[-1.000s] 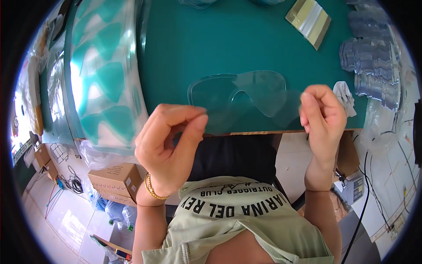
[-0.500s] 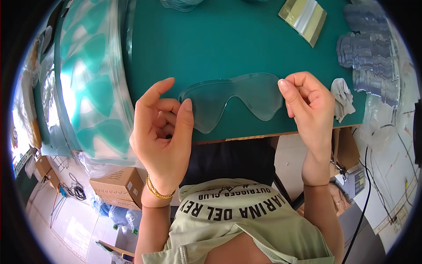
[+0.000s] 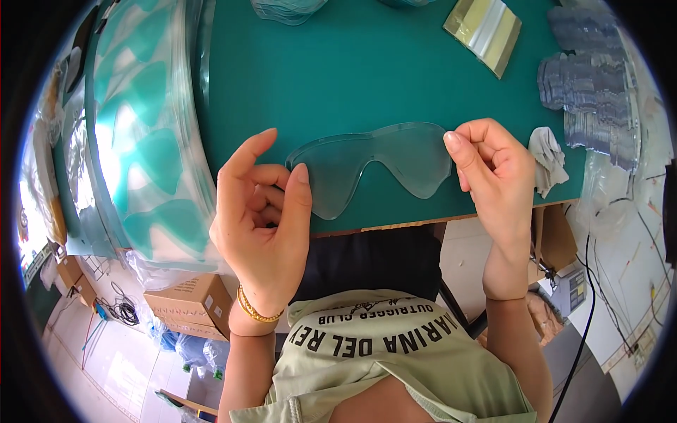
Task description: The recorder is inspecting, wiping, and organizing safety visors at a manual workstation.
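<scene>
A clear goggle lens [image 3: 409, 151] with a nose notch is held up between my two hands, over the front edge of the green table. At its left end my left hand [image 3: 257, 204] pinches the rim between thumb and fingers, with the index finger raised free. The other end is gripped by my right hand [image 3: 490, 158], its thumb against the curled fingers. Through the lens the green tabletop [image 3: 367, 70] shows.
At left lies a long sheet [image 3: 151, 155] with lens-shaped cutouts. A yellow-and-silver block [image 3: 484, 35] rests at the back right, with stacked grey lenses [image 3: 592, 92] beyond it. A crumpled cloth [image 3: 547, 158] lies near my right hand. Cardboard boxes [image 3: 187, 303] stand on the floor.
The lens has dipped very slightly toward me, and both hands keep their hold on its ends. Otherwise the scene is nearly the same.
</scene>
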`<control>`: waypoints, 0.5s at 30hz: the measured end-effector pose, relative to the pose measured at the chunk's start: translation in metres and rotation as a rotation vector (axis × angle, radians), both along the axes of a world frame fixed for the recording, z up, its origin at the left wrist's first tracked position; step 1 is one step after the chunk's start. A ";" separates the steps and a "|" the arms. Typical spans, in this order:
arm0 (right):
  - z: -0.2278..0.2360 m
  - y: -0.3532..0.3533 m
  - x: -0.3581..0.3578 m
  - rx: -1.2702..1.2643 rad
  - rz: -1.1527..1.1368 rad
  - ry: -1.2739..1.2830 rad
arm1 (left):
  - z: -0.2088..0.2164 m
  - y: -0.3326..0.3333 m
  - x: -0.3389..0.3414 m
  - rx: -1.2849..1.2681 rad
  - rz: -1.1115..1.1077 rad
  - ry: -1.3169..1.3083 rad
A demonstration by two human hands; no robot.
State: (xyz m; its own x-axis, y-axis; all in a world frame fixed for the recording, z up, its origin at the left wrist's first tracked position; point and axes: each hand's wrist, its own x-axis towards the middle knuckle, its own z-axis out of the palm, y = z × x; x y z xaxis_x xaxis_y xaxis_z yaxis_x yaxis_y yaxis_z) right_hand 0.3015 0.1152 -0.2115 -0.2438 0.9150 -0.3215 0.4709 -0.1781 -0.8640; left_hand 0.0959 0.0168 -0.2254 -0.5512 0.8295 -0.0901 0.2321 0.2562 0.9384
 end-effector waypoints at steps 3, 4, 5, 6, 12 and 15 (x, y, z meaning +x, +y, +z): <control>0.002 0.000 0.000 0.012 0.006 -0.008 | 0.001 0.000 0.000 -0.003 0.006 0.003; 0.002 0.000 0.000 0.012 0.007 -0.007 | 0.002 0.000 0.000 -0.005 0.008 0.006; 0.002 0.000 0.000 0.011 0.007 -0.010 | 0.002 0.000 0.000 -0.007 0.010 0.008; 0.002 0.000 0.000 0.010 0.006 -0.016 | 0.002 0.000 0.000 -0.006 0.009 0.007; 0.001 0.001 0.000 0.011 0.003 -0.014 | 0.001 0.001 0.000 0.000 -0.007 0.013; 0.001 0.001 0.000 0.015 0.015 -0.036 | 0.002 0.001 0.000 0.008 -0.015 0.016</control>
State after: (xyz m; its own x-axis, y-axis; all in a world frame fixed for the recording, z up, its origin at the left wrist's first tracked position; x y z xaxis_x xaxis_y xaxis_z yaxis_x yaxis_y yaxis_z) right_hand 0.3015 0.1158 -0.2102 -0.2462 0.9160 -0.3167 0.5046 -0.1578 -0.8488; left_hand 0.0958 0.0177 -0.2238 -0.5400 0.8384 -0.0747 0.2511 0.2451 0.9364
